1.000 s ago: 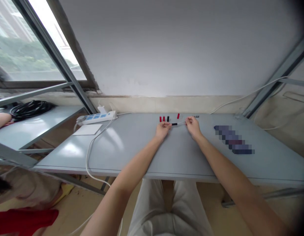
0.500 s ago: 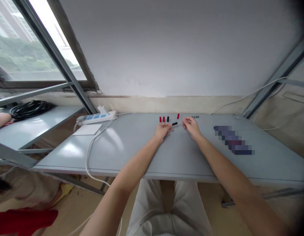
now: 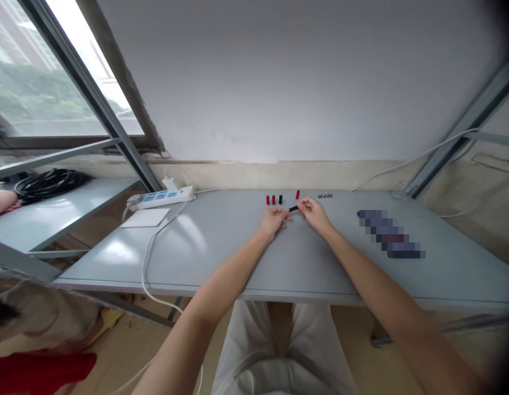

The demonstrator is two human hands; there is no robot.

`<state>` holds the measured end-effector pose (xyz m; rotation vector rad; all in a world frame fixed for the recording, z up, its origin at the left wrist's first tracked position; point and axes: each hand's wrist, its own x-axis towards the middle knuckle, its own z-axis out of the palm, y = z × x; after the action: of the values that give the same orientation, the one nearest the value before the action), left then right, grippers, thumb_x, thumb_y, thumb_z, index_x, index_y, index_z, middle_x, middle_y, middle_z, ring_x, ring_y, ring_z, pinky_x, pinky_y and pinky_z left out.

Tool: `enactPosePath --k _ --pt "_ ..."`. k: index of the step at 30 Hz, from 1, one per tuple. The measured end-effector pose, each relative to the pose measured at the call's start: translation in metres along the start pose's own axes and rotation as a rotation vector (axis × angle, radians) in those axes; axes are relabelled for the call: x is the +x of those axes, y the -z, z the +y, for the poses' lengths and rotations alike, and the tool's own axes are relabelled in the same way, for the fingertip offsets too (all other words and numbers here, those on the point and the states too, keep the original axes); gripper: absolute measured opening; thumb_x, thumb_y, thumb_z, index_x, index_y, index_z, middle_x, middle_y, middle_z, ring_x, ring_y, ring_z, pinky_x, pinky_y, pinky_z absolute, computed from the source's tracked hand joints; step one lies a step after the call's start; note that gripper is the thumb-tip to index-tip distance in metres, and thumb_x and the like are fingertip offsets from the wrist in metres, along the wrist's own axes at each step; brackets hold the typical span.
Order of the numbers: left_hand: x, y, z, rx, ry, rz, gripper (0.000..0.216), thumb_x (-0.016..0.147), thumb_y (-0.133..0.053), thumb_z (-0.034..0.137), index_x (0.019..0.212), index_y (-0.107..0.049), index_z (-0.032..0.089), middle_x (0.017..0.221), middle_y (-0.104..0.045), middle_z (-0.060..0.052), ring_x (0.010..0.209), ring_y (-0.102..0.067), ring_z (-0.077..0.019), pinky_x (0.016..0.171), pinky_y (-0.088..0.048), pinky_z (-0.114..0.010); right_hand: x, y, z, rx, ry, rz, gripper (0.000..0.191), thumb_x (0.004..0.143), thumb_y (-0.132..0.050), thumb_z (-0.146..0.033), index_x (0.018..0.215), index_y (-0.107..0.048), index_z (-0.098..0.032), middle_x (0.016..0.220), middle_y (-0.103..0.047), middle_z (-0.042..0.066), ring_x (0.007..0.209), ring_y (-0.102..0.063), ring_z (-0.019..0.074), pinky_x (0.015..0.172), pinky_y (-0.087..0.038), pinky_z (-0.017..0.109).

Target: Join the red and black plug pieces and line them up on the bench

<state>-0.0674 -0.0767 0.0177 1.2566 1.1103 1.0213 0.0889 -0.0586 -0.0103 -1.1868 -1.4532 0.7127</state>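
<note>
A slim black tube [image 3: 293, 208] is held slightly tilted above the table, between my two hands. Its left end is pinched in the fingers of my left hand [image 3: 273, 220]. At its right end, the closed fingertips of my right hand [image 3: 314, 213] meet it; anything else within them is hidden. Just beyond my left hand, two small red cylinders [image 3: 270, 199] stand in a row with a black cylinder [image 3: 280, 199]. Another red cylinder [image 3: 298, 194] is farther back, beyond the black tube. Several small metallic pieces [image 3: 324, 196] lie lined up behind my right hand.
On the grey table [image 3: 221, 252], a white power strip [image 3: 166, 197] and a flat white box [image 3: 146, 218] sit at left, with a white cable [image 3: 150, 252] crossing the edge. A pixelated dark item [image 3: 390, 235] lies at right. Coiled black cable [image 3: 52, 184] rests near another person's arm [image 3: 1, 202].
My right hand has moved left to the tube's end. The thin pale piece that showed between its fingers and the tube is out of sight. My left hand has barely moved.
</note>
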Motion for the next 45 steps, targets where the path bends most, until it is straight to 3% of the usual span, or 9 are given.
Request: enactPosePath --k 5,10,16,21,25,29,39,45 --pt "0.004 -0.001 -0.001 -0.097 -0.044 0.143 0.007 0.085 -0.052 0.019 0.089 -0.052 0.013 0.072 -0.062 -0.002 0.039 -0.039 -0.0013 0.041 -0.034 -0.016 -0.005 -0.005 -0.001 -0.187 0.158 -0.098 0.018 0.08 -0.053 -0.034 0.09 -0.055 -0.02 0.08 -0.064 0.004 0.073 -0.06 0.0159 0.07 -0.047 0.03" --pt "0.008 -0.003 -0.003 -0.077 -0.095 0.144 0.008 0.084 -0.051 0.016 0.092 -0.051 0.015 0.069 -0.06 0.001 0.039 -0.04 -0.0018 0.041 -0.035 -0.016 -0.01 -0.003 -0.001 -0.449 0.259 -0.166 0.02 0.082 -0.052 -0.023 0.1 -0.058 -0.021 0.093 -0.066 0.005 0.077 -0.06 0.0159 0.075 -0.046 0.031" --pt "0.007 -0.005 -0.007 0.076 -0.223 0.092 0.01 0.08 -0.053 0.015 0.09 -0.054 0.014 0.067 -0.059 0.001 0.038 -0.041 -0.0038 0.044 -0.037 -0.02 -0.011 0.001 0.0 -0.636 0.308 -0.111 0.018 0.081 -0.05 -0.019 0.096 -0.059 -0.02 0.09 -0.064 0.006 0.083 -0.059 0.019 0.075 -0.045 0.032" --pt "0.018 -0.004 -0.021 0.346 -0.356 0.084 0.015 0.076 -0.054 0.011 0.09 -0.057 0.014 0.074 -0.063 -0.004 0.056 -0.053 -0.0095 0.061 -0.045 -0.025 -0.008 0.006 0.001 -0.728 0.373 -0.027 0.017 0.08 -0.047 -0.016 0.091 -0.06 -0.019 0.094 -0.06 0.009 0.093 -0.054 0.0217 0.082 -0.043 0.035" --pt "0.023 0.0 -0.031 0.577 -0.42 0.096 0.019 0.076 -0.052 0.012 0.093 -0.059 0.014 0.08 -0.065 -0.007 0.067 -0.057 -0.0137 0.069 -0.046 -0.029 -0.003 0.013 0.006 -0.778 0.34 0.078 0.016 0.078 -0.05 -0.017 0.089 -0.061 -0.017 0.095 -0.057 0.011 0.095 -0.052 0.0237 0.083 -0.042 0.036" --pt "0.017 0.005 -0.027 0.772 -0.459 0.006 0.015 0.077 -0.05 0.014 0.086 -0.063 0.014 0.082 -0.065 -0.007 0.072 -0.057 -0.0153 0.074 -0.047 -0.03 0.0 0.016 0.015 -0.759 0.258 0.117 0.015 0.075 -0.052 -0.017 0.087 -0.061 -0.017 0.085 -0.059 0.009 0.085 -0.054 0.0224 0.079 -0.043 0.036" --pt "0.002 0.007 -0.015 0.982 -0.621 -0.11 0.015 0.078 -0.052 0.016 0.084 -0.066 0.015 0.091 -0.061 -0.011 0.089 -0.056 -0.0215 0.086 -0.044 -0.037 0.009 0.012 0.016 -0.553 -0.027 0.031 0.011 0.068 -0.061 -0.018 0.08 -0.061 -0.017 0.075 -0.064 0.003 0.069 -0.057 0.0157 0.067 -0.045 0.027" --pt "-0.001 0.007 -0.013 1.094 -0.637 -0.12 0.017 0.079 -0.051 0.018 0.086 -0.066 0.014 0.09 -0.06 -0.013 0.089 -0.056 -0.0236 0.085 -0.044 -0.04 0.026 -0.001 0.01 -0.543 -0.069 -0.06 0.007 0.066 -0.062 -0.014 0.073 -0.061 -0.016 0.071 -0.065 0.004 0.065 -0.057 0.0141 0.063 -0.044 0.025"
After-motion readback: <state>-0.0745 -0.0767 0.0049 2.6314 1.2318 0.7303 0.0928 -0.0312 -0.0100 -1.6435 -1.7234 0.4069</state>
